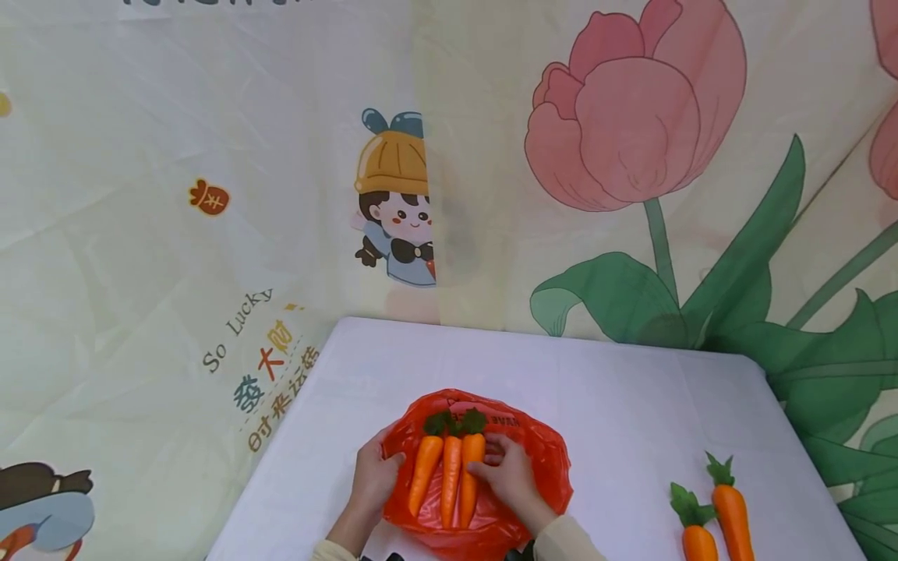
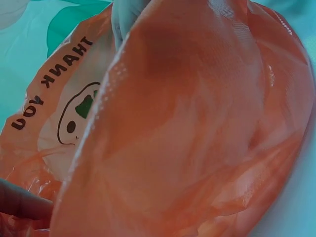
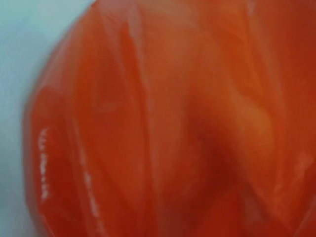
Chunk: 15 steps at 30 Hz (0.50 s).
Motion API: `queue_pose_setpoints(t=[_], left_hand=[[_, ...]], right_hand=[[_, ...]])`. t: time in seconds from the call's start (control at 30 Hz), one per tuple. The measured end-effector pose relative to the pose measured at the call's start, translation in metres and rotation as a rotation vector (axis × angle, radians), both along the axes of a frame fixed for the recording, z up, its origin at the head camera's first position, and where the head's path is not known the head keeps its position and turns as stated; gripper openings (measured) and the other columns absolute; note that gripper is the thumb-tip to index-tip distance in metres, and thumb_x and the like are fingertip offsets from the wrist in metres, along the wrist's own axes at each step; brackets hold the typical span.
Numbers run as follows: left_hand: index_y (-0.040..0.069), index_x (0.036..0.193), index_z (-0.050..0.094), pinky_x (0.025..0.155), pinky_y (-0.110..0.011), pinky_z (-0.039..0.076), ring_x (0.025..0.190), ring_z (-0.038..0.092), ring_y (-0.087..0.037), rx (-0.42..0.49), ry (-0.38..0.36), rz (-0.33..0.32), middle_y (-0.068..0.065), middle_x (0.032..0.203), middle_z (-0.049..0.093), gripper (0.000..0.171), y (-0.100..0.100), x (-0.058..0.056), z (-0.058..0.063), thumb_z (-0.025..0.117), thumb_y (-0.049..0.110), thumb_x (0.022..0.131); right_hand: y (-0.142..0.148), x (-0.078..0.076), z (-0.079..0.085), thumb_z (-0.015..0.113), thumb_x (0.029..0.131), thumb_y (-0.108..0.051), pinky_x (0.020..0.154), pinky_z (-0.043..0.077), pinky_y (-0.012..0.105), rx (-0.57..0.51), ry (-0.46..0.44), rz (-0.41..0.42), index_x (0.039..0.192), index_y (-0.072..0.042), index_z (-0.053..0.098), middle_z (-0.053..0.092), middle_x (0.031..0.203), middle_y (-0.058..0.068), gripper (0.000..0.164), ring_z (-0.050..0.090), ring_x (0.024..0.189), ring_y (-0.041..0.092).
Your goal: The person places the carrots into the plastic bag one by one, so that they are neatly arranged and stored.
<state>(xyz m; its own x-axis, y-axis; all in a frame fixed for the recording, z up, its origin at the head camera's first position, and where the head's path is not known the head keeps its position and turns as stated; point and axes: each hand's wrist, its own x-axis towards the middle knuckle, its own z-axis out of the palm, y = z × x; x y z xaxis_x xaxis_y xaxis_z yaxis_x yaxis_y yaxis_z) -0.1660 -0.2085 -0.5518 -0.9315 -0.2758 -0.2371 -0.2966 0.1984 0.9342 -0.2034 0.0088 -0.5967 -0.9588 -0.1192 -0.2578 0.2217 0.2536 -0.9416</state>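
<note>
A red plastic bag (image 1: 550,456) lies spread open on the white table, with three toy carrots inside, side by side and green tops away from me. They are the left carrot (image 1: 424,467), the middle carrot (image 1: 450,483) and the right carrot (image 1: 468,495). My left hand (image 1: 374,477) grips the bag's left rim. With thumb and fingers, my right hand (image 1: 514,474) holds the right carrot near its top. Red film (image 2: 187,128) hides most of the left hand in the left wrist view. Only blurred bag (image 3: 113,128) fills the right wrist view.
Two more toy carrots lie at the table's right front: a near one (image 1: 699,541) and a longer one (image 1: 733,518). The white tabletop (image 1: 617,397) reaches back to a printed cloth backdrop (image 1: 477,195).
</note>
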Motion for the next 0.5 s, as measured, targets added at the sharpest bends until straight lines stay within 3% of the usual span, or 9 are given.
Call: queue_pose_setpoints(t=[0.33, 0.5], left_hand=[[0.002, 0.150, 0.045, 0.106, -0.057, 0.042, 0.132, 0.048, -0.040, 0.003, -0.039, 0.004, -0.020, 0.147, 0.050, 0.053, -0.001, -0.004, 0.000, 0.052, -0.005, 0.099], [0.004, 0.149, 0.047, 0.105, -0.056, 0.044, 0.130, 0.050, -0.039, -0.002, -0.017, 0.008, -0.019, 0.146, 0.052, 0.052, 0.000, -0.004, 0.001, 0.053, -0.005, 0.098]], right_hand=[[0.004, 0.004, 0.000, 0.079, 0.084, 0.001, 0.082, 0.061, 0.041, 0.071, 0.058, 0.020, 0.131, 0.001, 0.060, 0.064, 0.109, 0.008, 0.052, 0.065, 0.096, 0.025], [0.010, 0.011, 0.009, 0.079, 0.085, -0.003, 0.088, 0.059, 0.042, 0.152, 0.143, 0.078, 0.137, 0.003, 0.057, 0.065, 0.109, 0.006, 0.057, 0.063, 0.101, 0.025]])
